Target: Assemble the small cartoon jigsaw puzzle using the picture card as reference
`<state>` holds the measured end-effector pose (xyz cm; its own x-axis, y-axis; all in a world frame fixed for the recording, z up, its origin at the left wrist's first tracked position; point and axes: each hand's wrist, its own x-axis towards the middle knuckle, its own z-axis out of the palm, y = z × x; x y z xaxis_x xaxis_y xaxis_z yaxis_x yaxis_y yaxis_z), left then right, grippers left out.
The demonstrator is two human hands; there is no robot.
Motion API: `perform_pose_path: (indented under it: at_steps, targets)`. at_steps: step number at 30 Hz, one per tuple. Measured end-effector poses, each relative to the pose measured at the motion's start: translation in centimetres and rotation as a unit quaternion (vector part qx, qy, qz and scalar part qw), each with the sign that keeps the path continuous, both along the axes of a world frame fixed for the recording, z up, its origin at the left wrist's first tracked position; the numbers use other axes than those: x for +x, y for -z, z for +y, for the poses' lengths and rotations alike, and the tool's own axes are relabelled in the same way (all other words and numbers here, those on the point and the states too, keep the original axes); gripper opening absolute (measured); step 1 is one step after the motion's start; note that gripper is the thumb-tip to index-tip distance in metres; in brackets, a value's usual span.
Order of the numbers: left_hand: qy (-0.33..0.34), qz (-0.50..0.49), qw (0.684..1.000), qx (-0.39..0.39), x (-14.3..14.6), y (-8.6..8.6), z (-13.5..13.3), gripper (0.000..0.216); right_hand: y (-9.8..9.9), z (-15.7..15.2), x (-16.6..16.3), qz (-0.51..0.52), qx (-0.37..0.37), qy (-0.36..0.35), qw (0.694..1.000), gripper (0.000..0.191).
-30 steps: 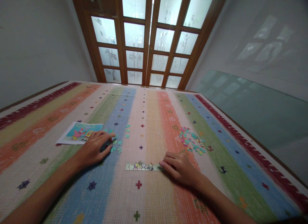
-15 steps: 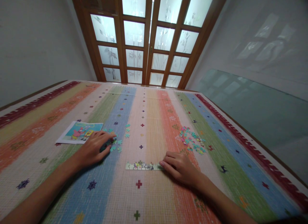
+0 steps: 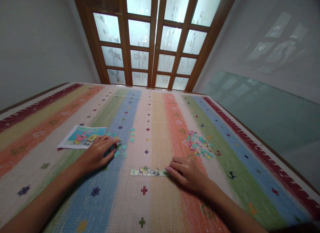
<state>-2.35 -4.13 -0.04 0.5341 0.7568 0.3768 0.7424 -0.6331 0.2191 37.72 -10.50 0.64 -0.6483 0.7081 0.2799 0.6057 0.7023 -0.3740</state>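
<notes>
My left hand [image 3: 100, 151] rests over loose turquoise puzzle pieces [image 3: 124, 147], its fingers bent and its thumb apart from the index finger. Nothing shows between them, though the palm side is hidden. Beside that hand lies a printed picture [image 3: 86, 136] of cartoon figures; the hand covers its lower right corner. A joined strip of puzzle pieces [image 3: 147, 172] lies flat in front of me. My right hand [image 3: 183, 171] has its fingers curled together at the strip's right end, gripping it there and hiding that end.
A pile of mixed loose puzzle pieces [image 3: 200, 144] lies beyond my right hand. Several turquoise pieces [image 3: 132, 134] sit to the right of the picture. A striped cloth [image 3: 160, 206] covers the table. Wooden glazed doors [image 3: 152, 59] stand at the far end.
</notes>
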Motion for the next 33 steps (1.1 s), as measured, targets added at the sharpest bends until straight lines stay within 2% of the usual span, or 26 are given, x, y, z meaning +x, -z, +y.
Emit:
perform_pose_path:
  at_steps: [9, 16, 33]
  targets:
    - [-0.011, -0.001, 1.000, -0.014, 0.36, -0.30, -0.07, 0.036, 0.11, 0.01, 0.02, -0.006, -0.004, 0.003, 1.000, 0.050]
    - [0.005, -0.002, 1.000, -0.009, 0.58, -0.86, -0.12, 0.033, -0.09, -0.04, -0.09, 0.003, -0.004, 0.003, 1.000, 0.050]
    - [0.028, -0.006, 0.999, 0.022, 0.45, -0.48, -0.04, 0.031, -0.10, 0.05, -0.07, 0.008, 0.008, -0.003, 1.000, 0.052]
